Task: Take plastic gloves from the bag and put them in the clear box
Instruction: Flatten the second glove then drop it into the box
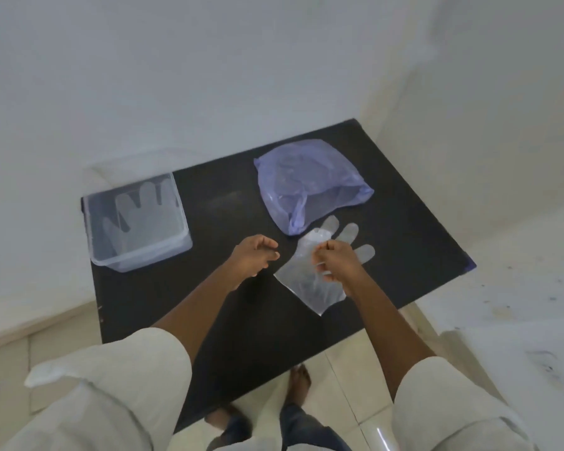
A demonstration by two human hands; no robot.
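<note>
From the head view, the right hand point(334, 263) pinches a see-through plastic glove point(310, 281) lying on the black table point(209, 297), just beside the purple bag point(310, 187). The left hand point(254, 257) is curled and holds nothing. Another glove point(140, 219) lies in the clear box point(111, 258).

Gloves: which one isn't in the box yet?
The glove on the table under the right hand, near the bag. The other glove lies in the box.
</note>
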